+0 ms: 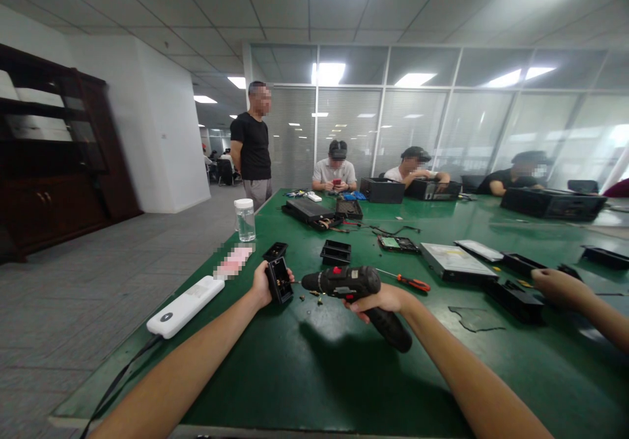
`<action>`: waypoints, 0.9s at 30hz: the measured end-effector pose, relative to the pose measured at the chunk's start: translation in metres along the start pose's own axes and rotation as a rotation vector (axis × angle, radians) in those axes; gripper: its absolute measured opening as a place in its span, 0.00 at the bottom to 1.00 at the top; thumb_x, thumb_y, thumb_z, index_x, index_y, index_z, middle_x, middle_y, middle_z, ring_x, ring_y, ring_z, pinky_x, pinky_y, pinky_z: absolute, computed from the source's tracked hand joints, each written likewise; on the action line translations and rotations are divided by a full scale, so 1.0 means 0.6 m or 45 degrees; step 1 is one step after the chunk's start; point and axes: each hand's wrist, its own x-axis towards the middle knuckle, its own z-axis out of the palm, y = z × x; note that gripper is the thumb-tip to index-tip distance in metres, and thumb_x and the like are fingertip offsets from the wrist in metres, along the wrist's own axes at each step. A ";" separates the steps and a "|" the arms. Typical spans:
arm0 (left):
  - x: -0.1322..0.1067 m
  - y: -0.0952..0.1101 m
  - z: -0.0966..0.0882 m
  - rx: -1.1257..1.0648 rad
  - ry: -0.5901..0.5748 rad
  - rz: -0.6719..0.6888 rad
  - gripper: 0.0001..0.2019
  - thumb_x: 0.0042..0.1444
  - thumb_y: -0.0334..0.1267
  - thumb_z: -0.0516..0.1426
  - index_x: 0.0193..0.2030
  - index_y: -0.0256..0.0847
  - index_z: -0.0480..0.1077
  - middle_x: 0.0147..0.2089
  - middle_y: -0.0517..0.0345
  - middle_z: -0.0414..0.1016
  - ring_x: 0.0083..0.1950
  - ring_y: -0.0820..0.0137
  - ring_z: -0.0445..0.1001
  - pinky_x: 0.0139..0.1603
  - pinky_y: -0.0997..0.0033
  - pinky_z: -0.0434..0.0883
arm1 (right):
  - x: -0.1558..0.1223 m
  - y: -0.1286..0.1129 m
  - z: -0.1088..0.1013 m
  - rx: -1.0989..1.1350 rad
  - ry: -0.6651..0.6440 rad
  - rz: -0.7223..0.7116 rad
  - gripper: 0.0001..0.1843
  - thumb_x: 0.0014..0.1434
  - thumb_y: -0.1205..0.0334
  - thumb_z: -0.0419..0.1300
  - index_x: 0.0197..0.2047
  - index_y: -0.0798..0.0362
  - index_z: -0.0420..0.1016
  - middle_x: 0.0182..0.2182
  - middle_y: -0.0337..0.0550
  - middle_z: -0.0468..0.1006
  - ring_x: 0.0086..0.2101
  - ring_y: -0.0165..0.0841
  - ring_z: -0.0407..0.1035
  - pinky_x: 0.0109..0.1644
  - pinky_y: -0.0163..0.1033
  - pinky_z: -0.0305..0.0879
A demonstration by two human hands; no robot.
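Observation:
My left hand (pixel 262 287) grips a small black plastic box (pixel 280 280), tilted with its open side toward the right. Brass-coloured bits show inside it. In my right hand (pixel 382 300) is a black cordless drill (pixel 350 282), held level with its nose pointing left at the box. The thin bit ends close to the box's side; whether it touches I cannot tell. Several small brass-coloured pieces (pixel 319 300) lie on the green table (pixel 255 373) under the drill's nose. Behind the left hand sits another small black box (pixel 275 250).
A white power strip (pixel 185 306) and a lidded water jar (pixel 244 220) stand along the left edge. Beyond the drill are a black tray (pixel 336 253), an orange screwdriver (pixel 413 283) and an optical drive (pixel 457 262). A co-worker's hand (pixel 560 286) reaches in from the right.

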 end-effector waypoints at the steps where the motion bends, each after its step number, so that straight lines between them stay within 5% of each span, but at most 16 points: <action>1: 0.000 0.000 0.000 0.002 -0.006 0.005 0.20 0.46 0.46 0.42 0.28 0.29 0.66 0.26 0.45 0.69 0.28 0.62 0.69 0.34 0.59 0.65 | 0.000 0.000 0.000 0.009 -0.003 -0.002 0.08 0.46 0.64 0.55 0.33 0.53 0.66 0.20 0.43 0.65 0.20 0.25 0.59 0.28 0.34 0.57; 12: 0.005 -0.001 -0.008 0.002 -0.005 -0.014 0.20 0.46 0.47 0.43 0.28 0.30 0.66 0.26 0.44 0.69 0.28 0.62 0.70 0.33 0.58 0.64 | 0.003 0.008 -0.002 -0.002 0.002 0.006 0.08 0.47 0.64 0.54 0.33 0.56 0.65 0.20 0.42 0.64 0.21 0.25 0.60 0.28 0.33 0.56; 19: 0.005 -0.001 -0.007 0.013 -0.026 -0.008 0.20 0.46 0.47 0.43 0.28 0.30 0.66 0.27 0.45 0.69 0.29 0.61 0.69 0.35 0.57 0.64 | 0.014 0.019 -0.012 0.006 -0.029 0.060 0.19 0.42 0.60 0.58 0.37 0.61 0.61 0.21 0.38 0.64 0.21 0.24 0.60 0.27 0.32 0.58; 27: -0.002 0.000 0.001 -0.014 0.039 -0.029 0.21 0.46 0.46 0.42 0.28 0.30 0.66 0.26 0.45 0.69 0.28 0.62 0.69 0.34 0.59 0.65 | 0.001 0.003 -0.001 -0.039 0.049 0.067 0.08 0.44 0.61 0.56 0.30 0.54 0.65 0.20 0.42 0.66 0.21 0.26 0.61 0.27 0.34 0.57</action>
